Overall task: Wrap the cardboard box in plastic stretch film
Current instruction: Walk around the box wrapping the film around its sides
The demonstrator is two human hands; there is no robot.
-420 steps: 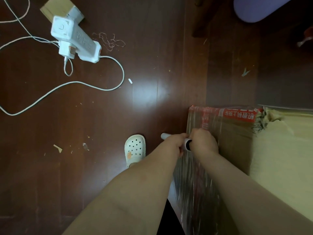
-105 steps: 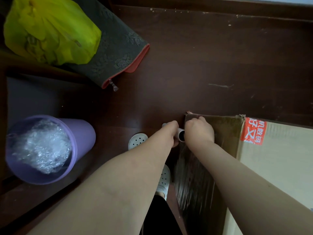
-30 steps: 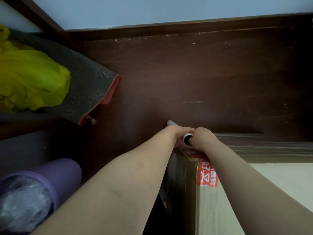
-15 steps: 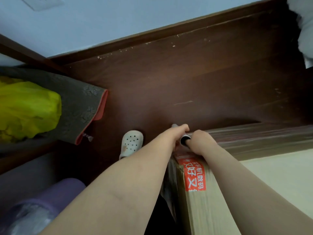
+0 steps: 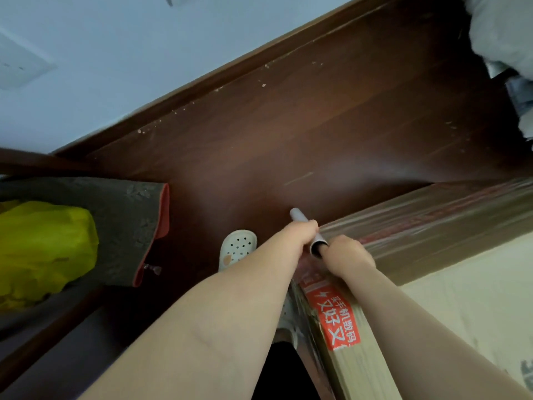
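Dark brown wooden floor [image 5: 331, 125] runs up to a pale blue wall [image 5: 129, 53] ahead of you. You have one large tan cardboard box [image 5: 461, 307] at the lower right, standing on that floor, with one red printed label [image 5: 337, 319] at its near corner. Clear plastic stretch film [image 5: 432, 223] already lies in glossy bands across the box's far side.

You have one grey tube [image 5: 298, 215], the core of the film roll, and both hands are on it at the box's corner. Your left hand [image 5: 300, 235] is closed tight round the tube's middle, with one end poking out past the fist. Your right hand [image 5: 346, 255] is curled closed at the tube's other, open end, against the wrapped edge; its fingers are hidden under the knuckles.

One white perforated clog [image 5: 238, 248] shows left of your left forearm. One grey mat with a red border [image 5: 124, 226] carries one yellow plastic bag [image 5: 43, 249], cut off at the left edge. The wound film on the roll itself is hidden beneath your hands, and the pale bundle [image 5: 501, 33] at the top right is too cropped to identify.
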